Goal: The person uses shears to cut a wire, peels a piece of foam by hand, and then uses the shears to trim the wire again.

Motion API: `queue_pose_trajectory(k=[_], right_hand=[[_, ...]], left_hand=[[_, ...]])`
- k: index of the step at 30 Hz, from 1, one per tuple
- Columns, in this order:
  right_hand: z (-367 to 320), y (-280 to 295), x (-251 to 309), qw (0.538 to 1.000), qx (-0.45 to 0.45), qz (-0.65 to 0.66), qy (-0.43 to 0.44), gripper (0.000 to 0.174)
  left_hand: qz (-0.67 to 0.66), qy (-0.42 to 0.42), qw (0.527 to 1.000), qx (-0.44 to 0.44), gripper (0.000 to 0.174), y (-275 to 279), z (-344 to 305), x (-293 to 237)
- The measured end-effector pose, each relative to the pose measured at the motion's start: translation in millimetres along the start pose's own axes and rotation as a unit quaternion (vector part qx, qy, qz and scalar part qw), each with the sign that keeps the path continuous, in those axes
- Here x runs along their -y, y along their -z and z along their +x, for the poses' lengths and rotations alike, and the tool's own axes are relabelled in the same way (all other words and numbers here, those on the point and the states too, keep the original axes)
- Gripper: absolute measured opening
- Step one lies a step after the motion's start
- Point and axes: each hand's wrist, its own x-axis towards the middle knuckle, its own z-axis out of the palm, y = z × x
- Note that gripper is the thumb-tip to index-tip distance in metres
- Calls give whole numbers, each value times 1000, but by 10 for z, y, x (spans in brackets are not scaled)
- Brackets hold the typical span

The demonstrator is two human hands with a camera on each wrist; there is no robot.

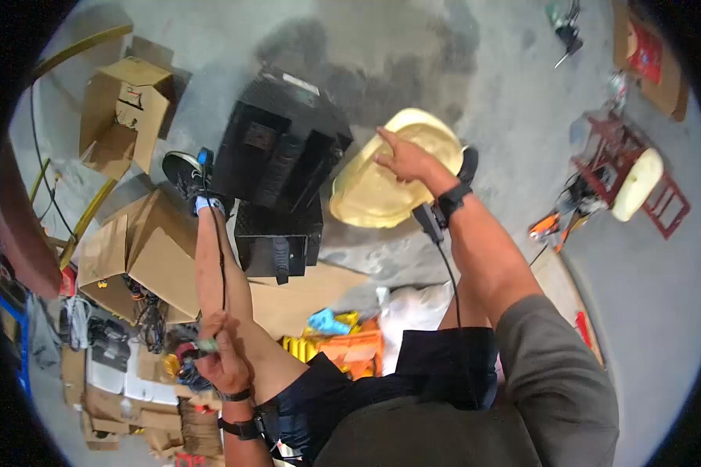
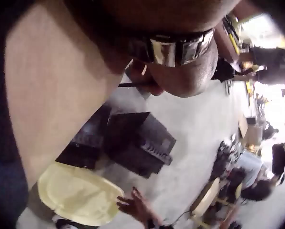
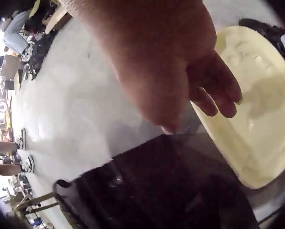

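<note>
My right hand (image 1: pixel 413 159) reaches over a pale yellow, basin-like plastic shell (image 1: pixel 350 204), its fingers loosely extended and holding nothing. In the right wrist view the fingers (image 3: pixel 223 95) overlap the shell's near rim. Low beside my leg, my left hand (image 1: pixel 227 366) pinches a small thing with a pale green end (image 1: pixel 208 345); its kind cannot be told. A thin dark rod (image 2: pixel 133 85) shows by those fingers in the left wrist view. Left of the shell stands a large black ribbed case (image 1: pixel 280 144), with a second black case (image 1: pixel 276 237) just nearer to me.
Open cardboard boxes (image 1: pixel 152 253) stand at the left, near a shoe (image 1: pixel 183 173). Orange and yellow items (image 1: pixel 350 350) lie between my legs. At the right are a dark red frame (image 1: pixel 611 152) with a cream pad (image 1: pixel 639 184) and an orange tool (image 1: pixel 545 227).
</note>
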Motion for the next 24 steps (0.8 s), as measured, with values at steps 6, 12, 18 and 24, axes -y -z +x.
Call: queue_pose_trajectory(k=[6,12,18,24], right_hand=[[67,-21,-431,967,-179,-158,95,27],[-1445,859,46,972,-218,-90,17,29],[-2990,1716,1049,965,-229,127,-3,27],[-3470,2064,1955,984,-144,108,11,30]], left_hand=[[23,65,997,-17,23,-11,208,-44],[-23,7,1000,6,13,33,325,-283],[-154,-71,981,89,59,-354,478,-716],[-203,-85,939,263,91,-509,543,-1201]])
